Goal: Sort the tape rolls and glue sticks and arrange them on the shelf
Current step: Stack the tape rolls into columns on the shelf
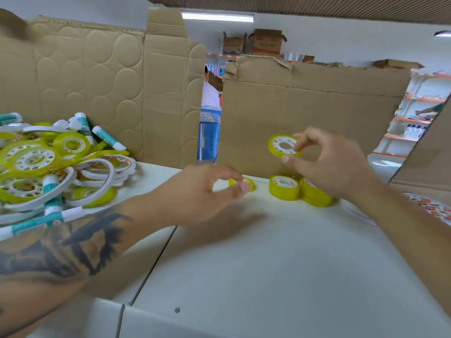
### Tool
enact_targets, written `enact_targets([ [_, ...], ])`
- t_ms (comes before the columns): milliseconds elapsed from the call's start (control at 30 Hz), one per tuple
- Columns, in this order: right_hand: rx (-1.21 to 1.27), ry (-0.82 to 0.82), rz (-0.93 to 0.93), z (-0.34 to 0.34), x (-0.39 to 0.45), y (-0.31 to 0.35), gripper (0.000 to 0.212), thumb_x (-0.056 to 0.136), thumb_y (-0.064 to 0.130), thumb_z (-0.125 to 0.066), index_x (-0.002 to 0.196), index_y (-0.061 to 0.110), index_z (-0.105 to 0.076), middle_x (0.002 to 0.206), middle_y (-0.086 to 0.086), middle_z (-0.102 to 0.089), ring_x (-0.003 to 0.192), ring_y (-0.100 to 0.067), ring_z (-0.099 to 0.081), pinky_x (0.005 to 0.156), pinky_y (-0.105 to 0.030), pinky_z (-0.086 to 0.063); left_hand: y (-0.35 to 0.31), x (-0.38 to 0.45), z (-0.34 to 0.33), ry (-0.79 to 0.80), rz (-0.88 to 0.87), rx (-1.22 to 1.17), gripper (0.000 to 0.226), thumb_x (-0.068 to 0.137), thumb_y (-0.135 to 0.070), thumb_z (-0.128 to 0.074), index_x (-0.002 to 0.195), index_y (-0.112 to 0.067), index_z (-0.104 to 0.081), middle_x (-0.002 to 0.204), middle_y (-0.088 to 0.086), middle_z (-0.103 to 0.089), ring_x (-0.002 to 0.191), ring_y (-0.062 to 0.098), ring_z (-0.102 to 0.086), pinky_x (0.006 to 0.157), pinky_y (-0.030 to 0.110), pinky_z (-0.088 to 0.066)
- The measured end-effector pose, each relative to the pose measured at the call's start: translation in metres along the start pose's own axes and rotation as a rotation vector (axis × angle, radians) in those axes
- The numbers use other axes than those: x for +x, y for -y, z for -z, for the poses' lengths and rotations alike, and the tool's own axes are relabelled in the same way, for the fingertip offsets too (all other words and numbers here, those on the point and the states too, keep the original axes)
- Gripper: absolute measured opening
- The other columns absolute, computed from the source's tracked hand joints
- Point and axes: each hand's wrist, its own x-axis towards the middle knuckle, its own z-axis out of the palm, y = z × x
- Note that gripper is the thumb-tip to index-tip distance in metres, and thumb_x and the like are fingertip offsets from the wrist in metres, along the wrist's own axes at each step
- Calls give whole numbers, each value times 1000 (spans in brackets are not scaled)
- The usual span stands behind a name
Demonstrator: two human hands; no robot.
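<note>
Tattooed left hand [207, 189] pinches a small yellow roll [241, 184] on the shelf [256, 264], left of the yellow stack [284, 187]; right hand [327, 162] grips another tape roll [283, 145] above it, best lowered flat, edges aligned.

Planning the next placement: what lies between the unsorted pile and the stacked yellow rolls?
In the head view, only the left hand, holding a small yellow roll, over bare shelf between pile and stacks.

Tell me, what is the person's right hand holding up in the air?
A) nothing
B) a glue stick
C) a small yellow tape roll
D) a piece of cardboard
C: the right hand pinches a small yellow tape roll between thumb and fingers, raised above the stacked rolls on the shelf.
</note>
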Motion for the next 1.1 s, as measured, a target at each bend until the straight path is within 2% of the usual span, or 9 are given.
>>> enact_targets([
  [67,-90,76,-71,5,2,-12,25,82,49,-74,87,28,-61,113,4,-71,108,-24,-56,87,-32,-36,2,-7,-1,135,6,147,65,77,-92,-32,130,-60,-50,130,-25,-59,119,4,-57,106,33,-46],
  [167,-128,142,-122,3,2,-21,25,81,51,-74,84,29,-62,111,6,-72,110,-24,-58,96,-38,-41,0,-10,-1,386,35,355,74,79,-92,-25,147,-64,-26,160,-22,-31,150,10,-26,123,40,-23],
  [233,-131,176,-131,-3,1,-23,27,78,55,-74,82,31,-62,109,8,-72,110,-23,-60,100,-41,-44,-2,-13,-1,485,34,438,74,82,-88,-21,151,-64,-14,168,-19,-12,156,11,-8,126,44,-10],
  [300,-134,226,-128,-10,-1,-25,29,77,57,-74,83,32,-61,109,9,-71,108,-22,-61,101,-44,-45,-3,-16,0,501,38,437,77,79,-87,-19,152,-63,-10,169,-17,-7,156,10,-3,127,45,-6],
  [433,-240,333,-124,-19,-3,-25,28,84,55,-70,92,30,-60,109,10,-67,104,-21,-58,99,-41,-41,-1,-16,1,499,25,438,78,79,-87,-19,152,-63,-10,169,-16,-7,156,9,-2,127,47,-7],
  [700,-259,329,-117,-21,-2,-25,20,89,51,-66,94,34,-57,107,13,-61,105,-21,-54,100,-40,-37,3,-13,0,496,14,438,78,79,-88,-20,152,-63,-10,169,-16,-7,156,9,-3,127,48,-8],
  [833,-364,318,-61,-22,-1,-25,19,91,52,-60,93,35,-53,107,16,-60,98,-18,-50,90,-36,-28,4,-13,0,493,7,420,83,74,-91,-19,151,-64,-13,169,-16,-10,156,9,-5,126,48,-9],
  [967,-419,264,56,-20,-4,-14,19,87,55,-57,96,39,-53,106,17,-55,104,-17,-55,92,-38,-35,2,-10,10,449,-2,442,71,81,-89,-27,145,-59,-32,159,-20,-32,151,12,-25,122,47,-22],
  [1100,-290,294,181,-34,-16,25,34,89,63,-51,113,39,-55,114,19,-54,113,-15,-55,95,-36,-37,19,-8,39,240,113,646,51,87,-83,-34,122,-49,-49,134,-18,-56,129,19,-52,106,49,-38],
])
